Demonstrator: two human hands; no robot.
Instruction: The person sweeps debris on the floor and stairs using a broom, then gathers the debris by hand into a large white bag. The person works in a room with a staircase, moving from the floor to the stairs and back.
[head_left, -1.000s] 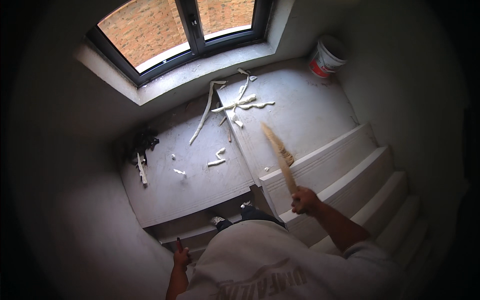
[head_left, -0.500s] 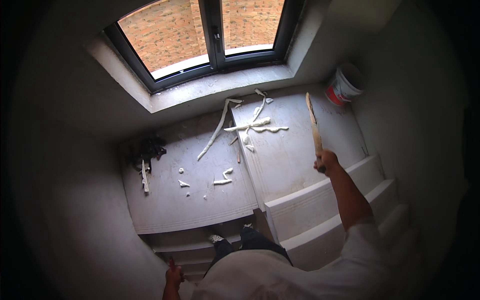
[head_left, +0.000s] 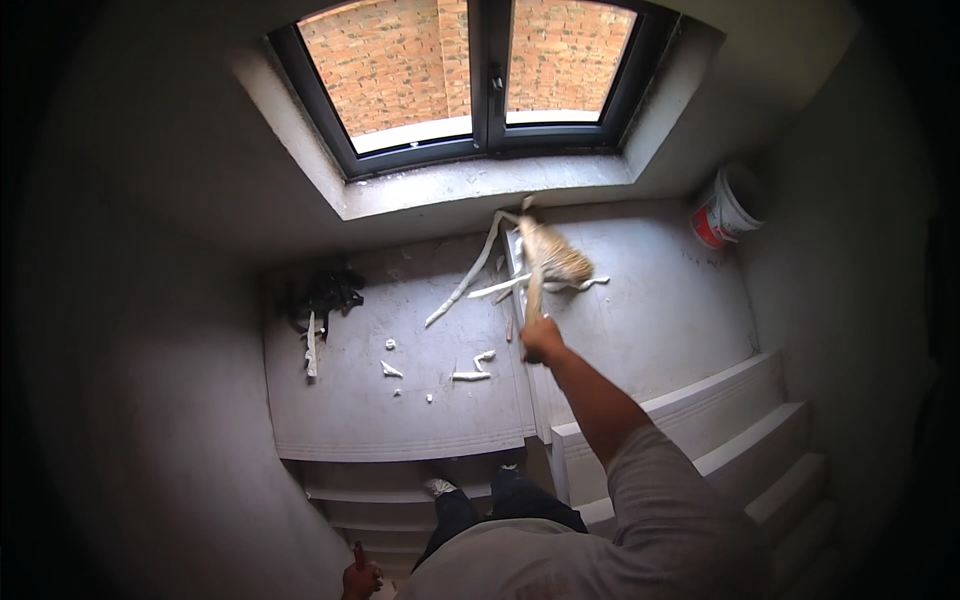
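Observation:
My right hand [head_left: 542, 341] is closed round the handle of a straw-coloured hand broom [head_left: 560, 260], whose blurred bristles lie over white foam-like strips on the raised landing. A long bent strip [head_left: 468, 282] runs down the drop to the left. Smaller white scraps [head_left: 472, 376] are scattered over the lower landing [head_left: 330, 420]. Low at the left, my left hand [head_left: 361, 580] grips a thin reddish-brown handle [head_left: 358, 554]; whatever it belongs to is hidden.
A white and red bucket [head_left: 722, 212] stands in the far right corner. Dark tangled gear [head_left: 330, 292] lies at the left wall beside a white strip [head_left: 312, 345]. Steps climb at right [head_left: 745, 450] and others drop near my feet. A dark-framed window [head_left: 490, 80] is ahead.
My right hand has swung left and the broom has come down from the right onto the strips, its broad side now showing. The view has shifted left. My left hand stays low.

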